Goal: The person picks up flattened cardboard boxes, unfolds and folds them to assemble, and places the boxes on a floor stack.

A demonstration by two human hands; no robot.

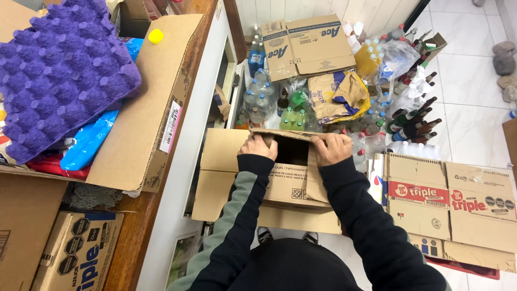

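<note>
A brown cardboard box (231,161) stands on the floor in front of me, its top flaps partly open around a dark gap. My left hand (258,146) grips the far flap on the left of that gap. My right hand (331,148) presses on the flap to the right of it. Both arms wear dark sleeves with a grey stripe. My shoes show under the box's near edge.
A wooden counter (142,226) at the left carries an open box with a purple egg tray (64,70) and blue packets. Plastic and glass bottles (409,116) crowd the floor beyond. Flattened cartons (449,202) lie at the right, another carton (309,46) at the far wall.
</note>
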